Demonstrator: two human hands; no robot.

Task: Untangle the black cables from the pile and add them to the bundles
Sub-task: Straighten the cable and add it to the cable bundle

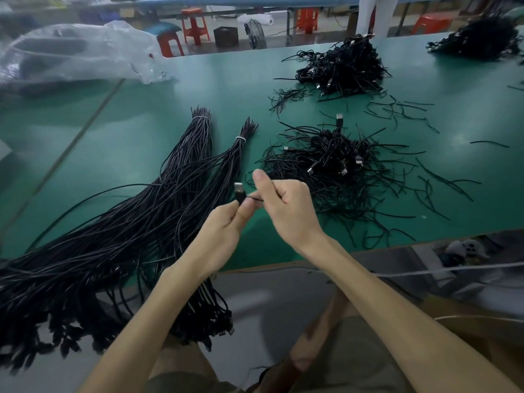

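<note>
Fingers of left hand pinch cable plug; right hand curled on its wire. Pile ahead, bundles left, on green table. Red stools, plastic bag beyond.

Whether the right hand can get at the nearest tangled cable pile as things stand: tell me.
Probably yes. The tangled pile lies just beyond the right hand on the green table, with nothing between them. But that hand pinches a cable whose USB plug the left hand holds.
</note>
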